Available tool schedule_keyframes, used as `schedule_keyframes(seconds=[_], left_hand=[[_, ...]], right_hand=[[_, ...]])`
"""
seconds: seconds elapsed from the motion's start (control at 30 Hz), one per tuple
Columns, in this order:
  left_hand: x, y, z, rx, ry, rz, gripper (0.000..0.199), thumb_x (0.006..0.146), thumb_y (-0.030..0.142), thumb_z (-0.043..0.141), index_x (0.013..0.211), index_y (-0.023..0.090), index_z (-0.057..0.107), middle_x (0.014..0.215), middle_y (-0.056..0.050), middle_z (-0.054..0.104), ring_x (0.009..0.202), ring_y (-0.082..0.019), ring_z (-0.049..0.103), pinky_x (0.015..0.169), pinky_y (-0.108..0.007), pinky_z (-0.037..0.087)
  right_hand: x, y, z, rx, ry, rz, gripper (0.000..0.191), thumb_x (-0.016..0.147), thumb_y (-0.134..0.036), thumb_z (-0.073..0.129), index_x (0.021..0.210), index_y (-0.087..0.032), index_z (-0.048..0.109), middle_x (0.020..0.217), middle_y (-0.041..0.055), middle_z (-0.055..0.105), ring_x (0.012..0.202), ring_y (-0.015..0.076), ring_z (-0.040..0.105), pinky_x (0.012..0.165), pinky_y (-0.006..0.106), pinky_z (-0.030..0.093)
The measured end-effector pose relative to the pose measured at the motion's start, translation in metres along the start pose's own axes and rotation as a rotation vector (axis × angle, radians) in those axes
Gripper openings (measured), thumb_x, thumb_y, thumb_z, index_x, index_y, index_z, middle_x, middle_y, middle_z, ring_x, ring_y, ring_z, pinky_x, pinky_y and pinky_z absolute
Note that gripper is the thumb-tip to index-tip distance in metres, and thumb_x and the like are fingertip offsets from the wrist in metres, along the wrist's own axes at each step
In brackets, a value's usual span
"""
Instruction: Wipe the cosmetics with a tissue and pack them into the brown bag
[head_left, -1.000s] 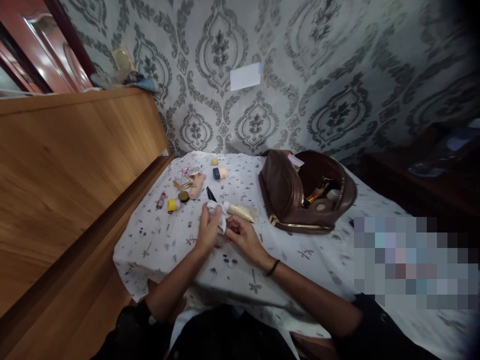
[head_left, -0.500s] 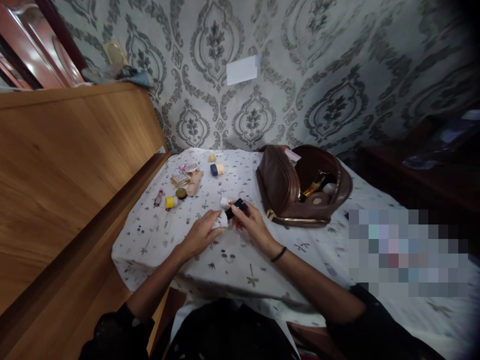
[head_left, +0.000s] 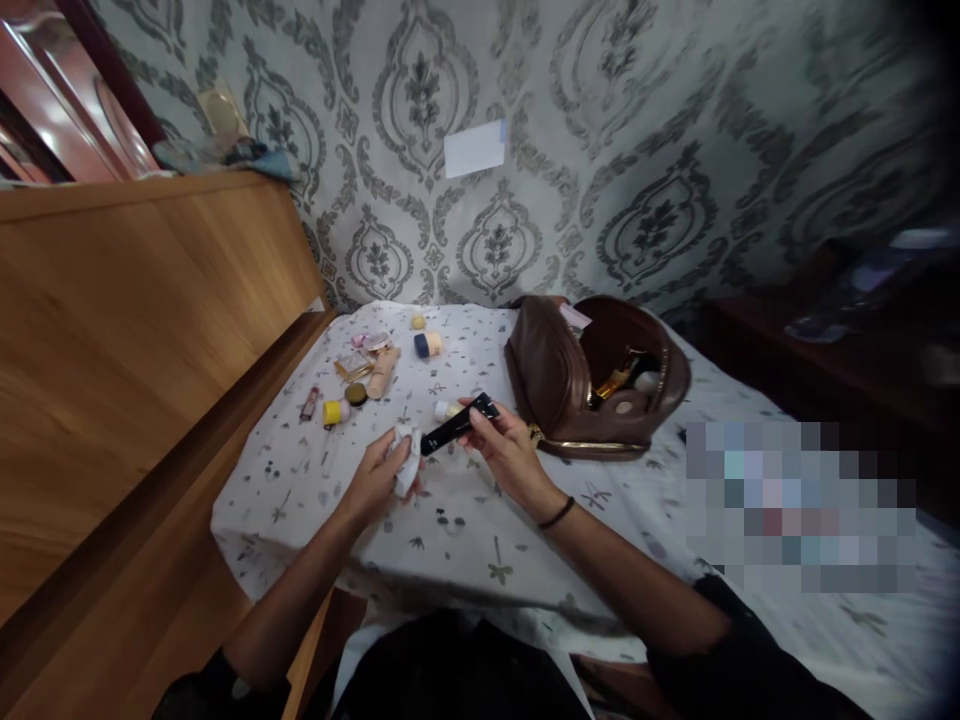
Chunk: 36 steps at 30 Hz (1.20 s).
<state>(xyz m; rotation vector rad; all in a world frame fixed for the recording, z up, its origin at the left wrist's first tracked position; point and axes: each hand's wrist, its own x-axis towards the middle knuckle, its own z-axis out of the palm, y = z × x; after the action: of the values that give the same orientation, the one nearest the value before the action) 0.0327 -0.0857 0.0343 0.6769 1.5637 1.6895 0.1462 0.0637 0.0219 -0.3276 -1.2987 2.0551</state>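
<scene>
My left hand (head_left: 377,475) is closed round a crumpled white cloth or tissue (head_left: 407,462). Just right of it, my right hand (head_left: 510,450) grips a slim black tube (head_left: 454,427) near its upper right end. The tube's lower left end points at the white cloth, with hardly any gap between them. Behind the tube, a small white-capped item (head_left: 448,410) shows on the patterned cloth, partly hidden. An open brown bag (head_left: 551,375) stands to the right of my right hand, with several items inside.
On the table's left lie a beige tube (head_left: 383,373), a yellow-capped bottle (head_left: 332,411), a round dark-lidded jar (head_left: 356,394), a lip gloss (head_left: 310,403) and a navy-capped bottle (head_left: 427,345). A wooden panel (head_left: 165,330) borders the left side; a patterned wall rises behind.
My left hand has moved left and down with the white cloth, away from the black tube. More of the tube now shows in my right hand. The view has shifted slightly.
</scene>
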Motion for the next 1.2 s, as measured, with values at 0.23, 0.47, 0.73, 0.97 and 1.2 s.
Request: schedule_keyframes(seconds=[0.23,0.47,0.73,0.97,1.2], left_hand=[[0.006,0.014,0.012,-0.214,0.222,-0.163,0.041,0.072,0.04,0.075,0.099,0.019,0.052,0.055,0.007,0.056,0.03,-0.004,0.039,0.028,-0.012,0.015],[0.021,0.027,0.055,-0.396,0.064,-0.283,0.043,0.079,0.022,0.067,0.12,0.021,0.053,0.054,0.008,0.051,0.029,-0.001,0.028,0.029,-0.01,0.014],[0.059,0.064,0.127,-0.025,-0.212,0.045,0.039,0.078,0.038,0.07,0.114,0.024,0.063,0.06,0.002,0.057,0.045,-0.011,0.051,0.04,-0.018,0.038],[0.143,0.114,0.182,1.032,-0.346,0.955,0.031,0.092,0.024,0.041,0.112,0.023,0.065,0.104,-0.006,0.069,0.098,-0.024,0.063,0.086,-0.033,0.049],[0.189,0.118,0.225,1.643,-0.478,1.06,0.04,0.088,0.015,0.043,0.121,0.023,0.064,0.116,-0.008,0.068,0.108,-0.025,0.063,0.09,-0.034,0.049]], right_hand=[[-0.003,-0.026,-0.007,-0.131,-0.149,-0.122,0.045,0.077,-0.045,0.076,0.11,-0.018,0.066,0.066,-0.0006,0.065,0.057,0.0132,0.061,0.052,0.024,0.048],[-0.024,-0.082,-0.035,-0.225,-0.096,-0.207,0.032,0.081,-0.044,0.073,0.1,-0.019,0.067,0.069,0.0018,0.07,0.059,0.0154,0.065,0.058,0.027,0.052],[-0.027,-0.177,-0.086,-0.26,0.202,-0.505,0.036,0.088,-0.055,0.062,0.101,-0.022,0.068,0.071,0.0035,0.066,0.063,0.0171,0.064,0.062,0.031,0.055],[0.042,-0.232,-0.144,-0.726,0.311,-0.74,0.044,0.087,-0.06,0.058,0.092,-0.018,0.065,0.079,0.0034,0.064,0.063,0.0148,0.064,0.06,0.027,0.052],[0.114,-0.234,-0.161,-1.263,0.239,-0.552,0.025,0.097,-0.022,0.045,0.081,-0.014,0.062,0.066,0.0009,0.06,0.068,0.015,0.061,0.067,0.024,0.042]])
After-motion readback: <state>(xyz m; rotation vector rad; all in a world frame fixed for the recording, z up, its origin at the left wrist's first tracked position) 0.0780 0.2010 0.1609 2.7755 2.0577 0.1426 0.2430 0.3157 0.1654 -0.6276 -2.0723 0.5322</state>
